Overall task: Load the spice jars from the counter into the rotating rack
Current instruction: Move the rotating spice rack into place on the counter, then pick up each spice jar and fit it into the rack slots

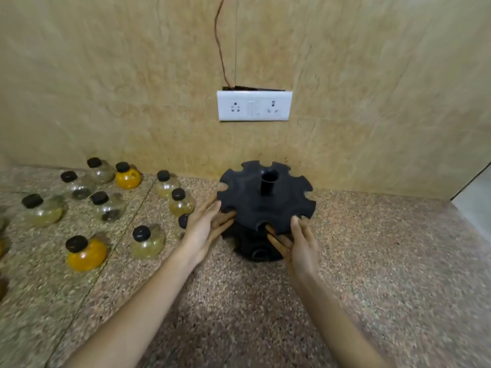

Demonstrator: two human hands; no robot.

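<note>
A black rotating rack point(265, 203) with notched slots around its top disc and a central tube stands on the counter by the wall; no jar sits in it. My left hand point(204, 227) lies at its left side with straight fingers reaching under the top disc. My right hand point(295, 243) is at its front right, fingers straight and spread under the disc. Several spice jars with black caps stand on the counter to the left: an orange one point(86, 252) near the front, another orange one point(127, 176) at the back, and clear yellowish ones such as the jar point(147, 241) nearest my left forearm.
The speckled stone counter point(372, 261) runs to a tan tiled wall. A white socket plate point(254, 105) with a thin wire above it is on the wall behind the rack. A pale edge point(475, 205) shows at the far right.
</note>
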